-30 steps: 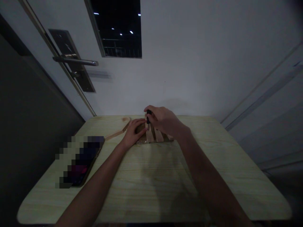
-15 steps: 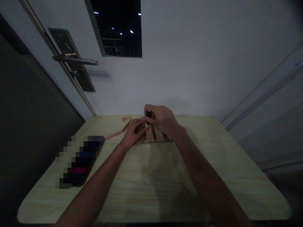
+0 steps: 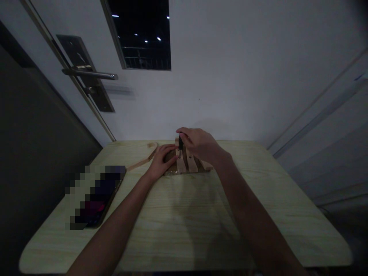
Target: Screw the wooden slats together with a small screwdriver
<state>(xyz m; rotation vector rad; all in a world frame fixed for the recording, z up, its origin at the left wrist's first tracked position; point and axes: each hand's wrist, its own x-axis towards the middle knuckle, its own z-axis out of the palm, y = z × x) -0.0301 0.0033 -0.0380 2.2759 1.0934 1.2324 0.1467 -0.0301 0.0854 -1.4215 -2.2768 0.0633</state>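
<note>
My right hand (image 3: pixel 198 143) is closed around the black handle of a screwdriver (image 3: pixel 180 142), which stands upright over a pale wooden strip (image 3: pixel 181 166). The tip meets the strip near its upper part; any screw there is too small to make out. My left hand (image 3: pixel 162 159) rests on the left of a brown board (image 3: pixel 172 173), thumb and fingers spread apart, fingertips against the strip's left edge. Beside that strip lies a second wooden strip (image 3: pixel 192 165) with a dark hole. A third strip (image 3: pixel 206 166) is partly hidden under my right hand.
A curved wooden hook piece (image 3: pixel 140 163) lies left of my left hand. Nearer the left edge rests a phone (image 3: pixel 107 195), partly pixelated. The light wood-grain table (image 3: pixel 161 230) meets a white door (image 3: pixel 230 76) with a metal handle (image 3: pixel 94 74) and a dark window (image 3: pixel 143 34).
My right hand's fingers have shifted their hold on the screwdriver, and the hand has moved slightly right, uncovering more of the strips. My left hand stays nearly in place.
</note>
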